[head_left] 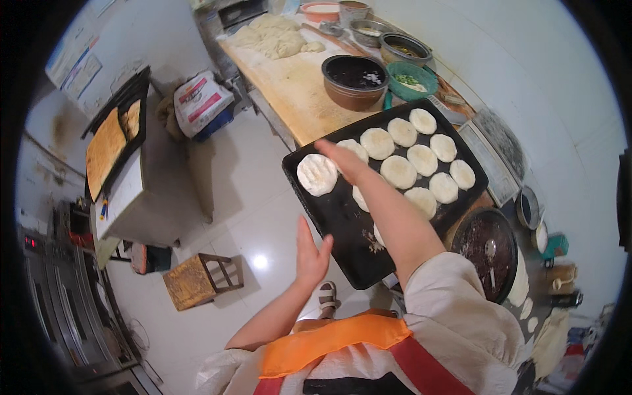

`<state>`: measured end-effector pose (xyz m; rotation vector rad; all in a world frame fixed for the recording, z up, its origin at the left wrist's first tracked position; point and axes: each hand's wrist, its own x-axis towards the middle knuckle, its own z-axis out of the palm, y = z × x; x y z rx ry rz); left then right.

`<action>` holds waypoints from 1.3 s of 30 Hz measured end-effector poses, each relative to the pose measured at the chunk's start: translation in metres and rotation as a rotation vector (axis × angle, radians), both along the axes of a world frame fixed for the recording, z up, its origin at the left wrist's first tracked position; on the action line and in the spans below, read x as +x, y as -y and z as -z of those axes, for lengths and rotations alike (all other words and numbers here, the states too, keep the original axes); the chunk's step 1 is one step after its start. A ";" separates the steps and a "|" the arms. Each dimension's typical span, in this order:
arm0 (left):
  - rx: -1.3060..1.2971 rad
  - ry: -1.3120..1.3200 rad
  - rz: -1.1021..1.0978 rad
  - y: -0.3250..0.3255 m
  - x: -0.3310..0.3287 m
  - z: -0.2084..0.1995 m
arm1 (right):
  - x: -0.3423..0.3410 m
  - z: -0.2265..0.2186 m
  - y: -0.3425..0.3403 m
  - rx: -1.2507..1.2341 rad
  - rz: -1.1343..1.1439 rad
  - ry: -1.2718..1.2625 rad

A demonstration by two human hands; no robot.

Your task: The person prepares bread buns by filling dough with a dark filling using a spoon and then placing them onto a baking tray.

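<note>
Eleven or so flat dough rounds point(399, 172) lie spaced apart on the black tray point(342, 230), overhanging the counter point(289, 85). Right hand point(343, 160) reaches over them, fingers together; left hand point(311, 253) hovers open, empty.

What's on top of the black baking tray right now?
The black baking tray carries about a dozen flat white dough rounds. The right hand and forearm reach over it, covering parts of several rounds.
</note>
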<state>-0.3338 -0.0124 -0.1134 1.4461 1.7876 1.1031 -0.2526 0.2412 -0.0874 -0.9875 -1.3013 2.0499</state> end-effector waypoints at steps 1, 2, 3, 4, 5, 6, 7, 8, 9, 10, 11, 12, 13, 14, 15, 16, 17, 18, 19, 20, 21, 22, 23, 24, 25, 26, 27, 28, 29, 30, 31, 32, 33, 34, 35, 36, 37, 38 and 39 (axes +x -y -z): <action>0.162 -0.195 -0.007 -0.018 -0.007 -0.016 | 0.011 -0.010 -0.003 0.070 0.221 -0.005; 0.196 -0.355 0.038 -0.038 -0.010 -0.028 | 0.020 -0.025 0.012 0.079 0.314 -0.136; 0.237 -0.509 0.088 -0.061 -0.009 -0.038 | 0.034 -0.044 0.032 0.094 0.414 -0.262; 0.218 -0.623 0.124 -0.084 -0.006 -0.041 | 0.047 -0.056 0.052 0.127 0.422 -0.291; 0.206 -0.736 0.159 -0.105 -0.001 -0.035 | 0.062 -0.066 0.077 0.166 0.432 -0.318; 0.136 -0.797 0.169 -0.121 0.000 -0.015 | 0.082 -0.072 0.106 0.249 0.436 -0.256; -0.133 -0.727 0.207 -0.137 -0.003 0.005 | 0.102 -0.092 0.144 0.363 0.491 -0.153; -0.192 -0.806 0.246 -0.143 0.005 0.004 | 0.128 -0.108 0.180 0.384 0.550 -0.035; -0.301 -0.709 0.272 -0.143 0.027 -0.028 | 0.162 -0.112 0.216 0.358 0.572 0.018; -0.243 -0.784 0.268 -0.150 0.022 0.007 | 0.190 -0.132 0.251 0.376 0.512 0.063; -0.251 -0.763 0.275 -0.150 0.026 0.007 | 0.224 -0.131 0.279 0.447 0.493 0.110; -0.313 -0.865 0.312 -0.156 0.021 0.011 | 0.257 -0.136 0.301 0.660 0.533 0.174; -0.337 -0.886 0.355 -0.165 0.006 0.032 | 0.287 -0.141 0.326 0.859 0.554 0.275; -0.376 -0.888 0.364 -0.176 -0.014 0.045 | 0.319 -0.140 0.350 0.874 0.652 0.429; -0.341 -0.823 0.281 -0.180 -0.024 0.042 | 0.351 -0.137 0.374 0.875 0.732 0.574; -0.557 -0.510 0.405 -0.207 -0.060 0.043 | 0.378 -0.131 0.405 0.801 0.933 0.605; -0.406 -0.678 0.383 -0.222 -0.063 0.038 | 0.407 -0.118 0.440 0.567 1.136 0.615; -0.148 -0.905 0.284 -0.225 -0.073 0.038 | 0.445 -0.092 0.471 0.349 1.214 0.707; 0.165 -1.070 0.143 -0.220 -0.097 0.040 | 0.480 -0.072 0.504 0.143 1.235 0.855; 0.484 -1.167 -0.001 -0.222 -0.092 0.024 | 0.513 -0.049 0.549 -0.090 1.258 0.980; 0.637 -1.093 -0.078 -0.226 -0.077 0.015 | 0.542 -0.019 0.599 -0.320 1.188 1.016; 0.580 -0.781 0.029 -0.205 -0.006 -0.004 | 0.565 0.024 0.656 -0.506 1.135 1.001; 0.539 -0.468 0.092 -0.163 0.064 -0.051 | 0.559 0.025 0.689 -0.563 1.147 1.188; 0.501 -0.176 0.099 -0.116 0.126 -0.094 | 0.563 0.030 0.707 -0.590 1.128 1.374; 0.573 -0.180 0.256 -0.051 0.209 -0.141 | 0.567 0.044 0.716 -0.538 1.397 1.243; 0.520 -0.143 0.455 -0.022 0.251 -0.163 | 0.571 0.059 0.721 -0.467 1.650 1.103; 0.469 0.023 0.517 0.018 0.310 -0.181 | 0.579 0.058 0.720 -0.369 1.842 1.020; 0.537 0.031 0.653 0.030 0.342 -0.172 | 0.588 0.057 0.718 -0.243 2.017 0.931; 0.414 0.276 0.783 0.046 0.395 -0.165 | 0.592 0.037 0.703 -0.098 2.171 0.884; 0.349 0.254 0.989 0.064 0.429 -0.168 | 0.603 0.026 0.690 0.063 2.287 0.827; 0.295 0.195 1.112 0.093 0.461 -0.178 | 0.619 0.032 0.684 -0.009 2.262 0.894; 0.162 0.370 1.265 0.108 0.494 -0.166 | 0.640 0.039 0.683 -0.084 2.248 0.974; 0.135 0.299 1.412 0.124 0.525 -0.164 | 0.658 0.043 0.684 -0.160 2.222 1.053; 0.010 0.277 1.586 0.135 0.554 -0.164 | 0.674 0.043 0.688 -0.205 2.194 1.088; -0.122 0.306 1.630 0.146 0.578 -0.160 | 0.685 0.041 0.695 -0.191 2.205 1.061; -0.255 0.338 1.657 0.155 0.597 -0.148 | 0.694 0.041 0.702 -0.171 2.205 1.034; -0.392 0.374 1.681 0.161 0.617 -0.131 | 0.699 0.039 0.711 -0.154 2.209 1.012; -0.600 0.511 1.625 0.166 0.634 -0.114 | 0.697 0.029 0.721 -0.114 2.245 0.716; -0.785 0.610 1.537 0.173 0.650 -0.108 | 0.691 0.015 0.730 -0.081 2.252 0.422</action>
